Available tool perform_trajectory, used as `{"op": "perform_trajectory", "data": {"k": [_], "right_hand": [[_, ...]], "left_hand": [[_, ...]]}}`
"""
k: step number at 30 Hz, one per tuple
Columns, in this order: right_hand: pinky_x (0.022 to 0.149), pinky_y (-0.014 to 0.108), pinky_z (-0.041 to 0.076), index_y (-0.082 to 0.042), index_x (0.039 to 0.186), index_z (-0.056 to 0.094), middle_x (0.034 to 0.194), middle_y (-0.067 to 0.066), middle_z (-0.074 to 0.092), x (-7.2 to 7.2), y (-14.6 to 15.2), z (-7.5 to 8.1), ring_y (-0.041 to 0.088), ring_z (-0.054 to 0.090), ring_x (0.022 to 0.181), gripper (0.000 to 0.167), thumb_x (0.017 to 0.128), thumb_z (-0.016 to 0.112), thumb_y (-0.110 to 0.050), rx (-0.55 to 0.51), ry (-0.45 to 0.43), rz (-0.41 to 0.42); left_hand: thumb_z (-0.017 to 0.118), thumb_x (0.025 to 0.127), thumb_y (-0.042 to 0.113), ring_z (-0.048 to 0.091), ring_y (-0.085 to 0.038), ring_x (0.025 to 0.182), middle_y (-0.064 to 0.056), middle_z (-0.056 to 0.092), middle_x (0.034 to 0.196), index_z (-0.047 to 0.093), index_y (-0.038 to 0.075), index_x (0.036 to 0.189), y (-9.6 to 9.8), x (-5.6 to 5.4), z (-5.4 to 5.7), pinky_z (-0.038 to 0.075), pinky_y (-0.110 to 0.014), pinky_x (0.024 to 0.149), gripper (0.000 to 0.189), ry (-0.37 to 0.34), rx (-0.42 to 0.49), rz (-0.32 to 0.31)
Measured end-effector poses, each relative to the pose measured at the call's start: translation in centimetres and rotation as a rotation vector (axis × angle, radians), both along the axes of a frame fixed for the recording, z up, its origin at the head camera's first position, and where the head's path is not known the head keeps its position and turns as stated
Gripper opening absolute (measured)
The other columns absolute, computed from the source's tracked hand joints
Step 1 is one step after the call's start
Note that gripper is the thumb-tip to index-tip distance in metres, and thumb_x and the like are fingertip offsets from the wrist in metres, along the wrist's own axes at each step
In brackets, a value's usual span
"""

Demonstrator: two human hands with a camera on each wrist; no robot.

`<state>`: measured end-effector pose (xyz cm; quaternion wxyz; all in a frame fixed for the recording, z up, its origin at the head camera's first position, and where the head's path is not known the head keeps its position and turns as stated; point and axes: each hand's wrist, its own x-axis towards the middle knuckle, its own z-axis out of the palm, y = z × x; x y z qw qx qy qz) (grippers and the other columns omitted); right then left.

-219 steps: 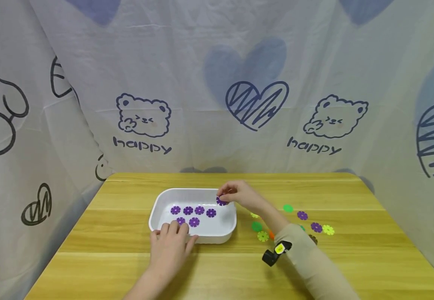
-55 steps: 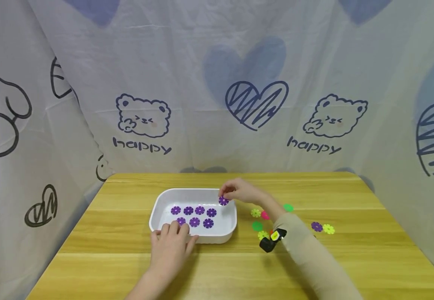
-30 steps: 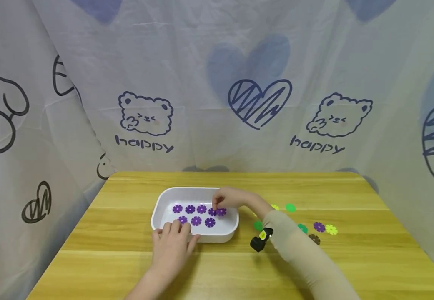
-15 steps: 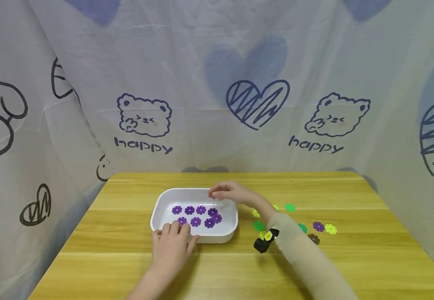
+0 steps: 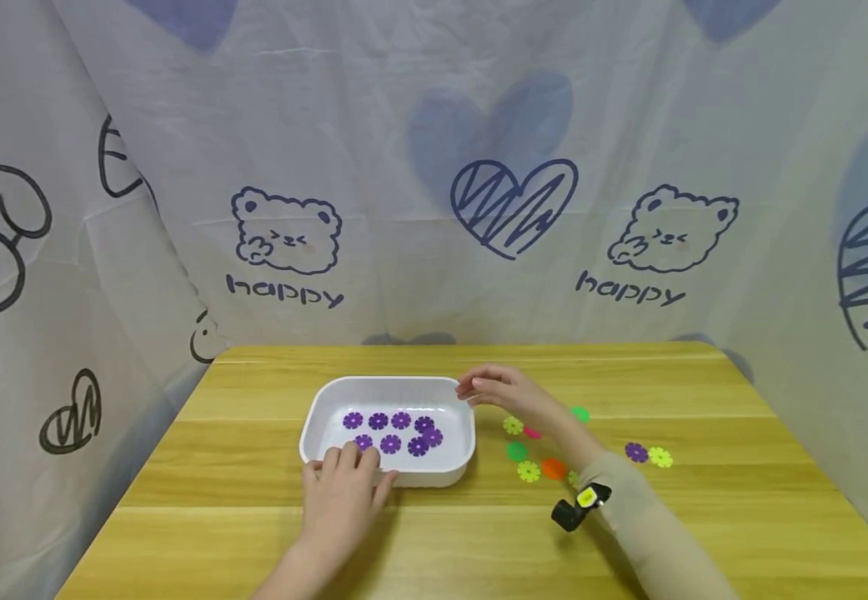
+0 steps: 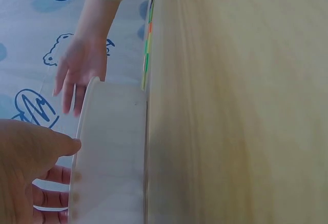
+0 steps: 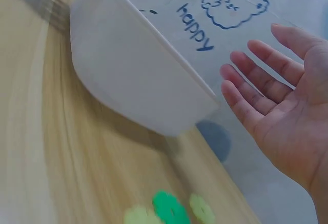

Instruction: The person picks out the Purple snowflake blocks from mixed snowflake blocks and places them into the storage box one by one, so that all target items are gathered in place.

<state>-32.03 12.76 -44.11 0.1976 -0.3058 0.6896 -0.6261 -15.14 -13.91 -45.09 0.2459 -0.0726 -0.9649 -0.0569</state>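
Observation:
A white plastic tray [image 5: 444, 475] sits on the table with several purple snowflake discs [image 5: 391, 444] lying flat inside. On its right side, one purple disc [image 5: 432, 437] overlaps its neighbours. My left hand [image 5: 339, 500] grips the near rim; in the left wrist view the thumb [image 6: 76, 146] presses the outer side and the other fingers reach over the edge. My right hand [image 5: 504, 392] hovers at the tray's right rim, holding nothing. The right wrist view shows its palm and loosely bent, spread fingers [image 7: 256, 78] apart from the tray wall [image 7: 133, 60].
Right of the tray lie loose discs: yellow [image 5: 529, 472], green [image 5: 516, 452], orange [image 5: 554, 468], pink [image 5: 533, 432], with a purple one [image 5: 636, 452] beside another yellow [image 5: 660, 457]. My right forearm covers part of this spread. A printed cloth [image 5: 403, 275] hangs behind the wooden table [image 5: 253, 533].
My right hand brought two purple discs into the tray and let them go; the last shifted against its neighbours. The hand then moved right to the rim. My left hand stayed put.

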Motion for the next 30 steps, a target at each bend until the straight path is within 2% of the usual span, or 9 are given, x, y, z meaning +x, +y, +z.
{"op": "perform_trajectory", "data": {"k": [5, 11, 13, 19, 23, 26, 30], "right_hand": [[0.100, 0.037, 0.050, 0.017, 0.129, 0.045, 0.128, 0.038, 0.051, 1.3, 3.6, 0.0, 0.017, 0.066, 0.110, 0.043, 0.102, 0.048, -0.017, -0.046, 0.000, -0.051], [0.099, 0.028, 0.050, 0.014, 0.128, 0.047, 0.120, 0.004, 0.066, 2.5, 9.2, -0.5, 0.012, 0.064, 0.112, 0.035, 0.103, 0.044, -0.010, -0.140, 0.007, -0.065], [0.099, 0.026, 0.049, 0.012, 0.128, 0.048, 0.120, -0.001, 0.066, 2.9, 11.0, -0.7, 0.011, 0.064, 0.113, 0.032, 0.103, 0.041, -0.007, -0.163, 0.024, -0.070], [0.095, 0.022, 0.051, 0.013, 0.128, 0.047, 0.116, -0.012, 0.067, 4.6, 16.1, -1.6, 0.005, 0.064, 0.109, 0.034, 0.103, 0.045, -0.010, -0.010, 0.103, -0.273], [0.089, 0.024, 0.054, 0.011, 0.127, 0.049, 0.112, -0.013, 0.068, 5.8, 18.8, -2.4, 0.004, 0.066, 0.104, 0.037, 0.101, 0.052, -0.015, 0.107, 0.107, -0.430], [0.086, 0.022, 0.054, 0.012, 0.128, 0.048, 0.111, -0.007, 0.068, 6.3, 20.1, -3.2, 0.006, 0.066, 0.101, 0.042, 0.099, 0.057, -0.018, 0.157, 0.082, -0.508], [0.084, 0.016, 0.051, 0.013, 0.126, 0.050, 0.113, 0.011, 0.067, 6.5, 21.2, -4.2, 0.000, 0.064, 0.095, 0.043, 0.096, 0.062, -0.015, 0.252, 0.124, -0.536]], "left_hand": [[0.070, 0.085, 0.045, 0.049, -0.021, 0.082, -0.002, 0.056, 0.086, 0.059, 0.016, 0.090, 0.0, 0.1, 0.1, 0.039, -0.047, 0.081, 0.031, -0.009, 0.004, -0.001], [0.070, 0.085, 0.044, 0.049, -0.021, 0.082, -0.002, 0.055, 0.086, 0.059, 0.015, 0.091, 0.0, 0.1, 0.2, 0.039, -0.047, 0.082, 0.031, -0.020, 0.008, 0.000], [0.070, 0.085, 0.044, 0.050, -0.021, 0.082, -0.003, 0.055, 0.086, 0.059, 0.015, 0.090, 0.0, 0.0, 0.2, 0.039, -0.047, 0.082, 0.032, -0.017, 0.010, -0.001], [0.071, 0.084, 0.046, 0.049, -0.022, 0.081, -0.002, 0.054, 0.085, 0.058, 0.015, 0.089, 0.0, -0.1, 0.0, 0.039, -0.046, 0.081, 0.034, 0.008, 0.001, -0.009], [0.071, 0.084, 0.045, 0.049, -0.022, 0.081, -0.002, 0.054, 0.085, 0.059, 0.015, 0.090, 0.0, -0.1, 0.0, 0.039, -0.046, 0.081, 0.033, 0.001, -0.003, -0.008], [0.070, 0.085, 0.045, 0.049, -0.022, 0.081, -0.003, 0.055, 0.085, 0.059, 0.015, 0.090, 0.0, -0.1, 0.1, 0.039, -0.047, 0.081, 0.033, -0.006, -0.003, -0.006], [0.071, 0.085, 0.044, 0.050, -0.021, 0.081, -0.002, 0.055, 0.085, 0.059, 0.015, 0.089, 0.0, 0.0, 0.2, 0.039, -0.047, 0.081, 0.032, -0.007, 0.000, -0.004]]}}
